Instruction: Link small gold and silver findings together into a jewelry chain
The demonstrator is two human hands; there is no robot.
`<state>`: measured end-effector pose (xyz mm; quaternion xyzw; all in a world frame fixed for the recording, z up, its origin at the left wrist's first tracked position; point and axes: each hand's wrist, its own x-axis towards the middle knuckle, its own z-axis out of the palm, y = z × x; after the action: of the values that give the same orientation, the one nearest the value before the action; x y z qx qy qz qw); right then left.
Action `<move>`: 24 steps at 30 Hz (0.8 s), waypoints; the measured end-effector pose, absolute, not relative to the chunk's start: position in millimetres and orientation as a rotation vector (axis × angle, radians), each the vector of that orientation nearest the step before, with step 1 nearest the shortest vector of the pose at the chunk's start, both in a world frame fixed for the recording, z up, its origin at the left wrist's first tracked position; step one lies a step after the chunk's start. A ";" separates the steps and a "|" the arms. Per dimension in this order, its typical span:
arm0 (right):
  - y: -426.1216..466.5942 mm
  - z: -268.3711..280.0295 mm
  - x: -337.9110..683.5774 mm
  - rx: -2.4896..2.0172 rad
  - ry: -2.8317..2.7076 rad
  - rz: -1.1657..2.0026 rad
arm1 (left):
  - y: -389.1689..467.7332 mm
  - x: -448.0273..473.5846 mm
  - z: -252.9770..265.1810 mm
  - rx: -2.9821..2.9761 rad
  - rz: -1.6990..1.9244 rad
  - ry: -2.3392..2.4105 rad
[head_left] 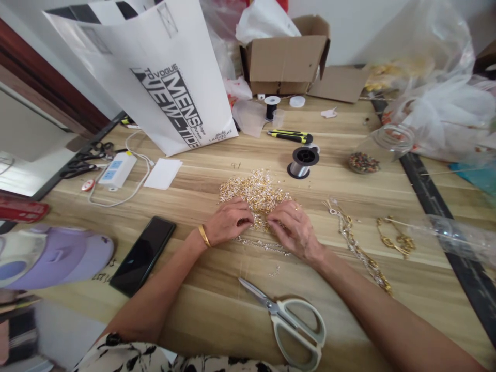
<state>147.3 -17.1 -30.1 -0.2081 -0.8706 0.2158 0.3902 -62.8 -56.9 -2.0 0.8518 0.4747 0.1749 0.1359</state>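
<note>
A loose pile of small gold and silver jewelry pieces (253, 187) lies mid-table. My left hand (230, 221), with a gold bracelet (203, 236) at its wrist, rests at the pile's near left edge, fingers curled in. Across from it, my right hand (292, 227) has its fingertips bent together at the near right edge. Whatever either pinches is too small or hidden to make out. A silver chain (263, 245) runs just below both hands. Closer to me are a few tiny links (274, 270) and white-handled scissors (298, 325), blades pointing up left.
Right of my hands lie a gold-and-silver chain (358, 248) and a gold chain (395, 237). Beyond the pile stand a wire spool (303, 163), a yellow-black cutter (290, 136) and a bead jar (382, 150). At left are a phone (143, 256) and a white paper bag (155, 77).
</note>
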 end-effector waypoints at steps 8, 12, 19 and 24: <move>-16.5 -30.6 147.1 -0.525 -2.214 0.538 | -57.1 -60.7 -5.6 2.492 0.535 1.342; -16.1 -31.3 147.1 -0.510 -2.206 0.541 | -56.9 -60.7 -6.2 2.503 0.518 1.337; -16.5 -30.2 147.2 -0.522 -2.210 0.553 | -58.4 -59.6 -4.3 2.568 0.464 1.331; -16.5 -29.6 146.9 -0.511 -2.208 0.551 | -59.6 -57.4 -2.8 2.600 0.463 1.342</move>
<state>146.9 -16.5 -29.6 -0.2015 -0.8702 0.2172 0.3936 -57.4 -59.6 -2.8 0.8742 0.4511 0.1558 0.0896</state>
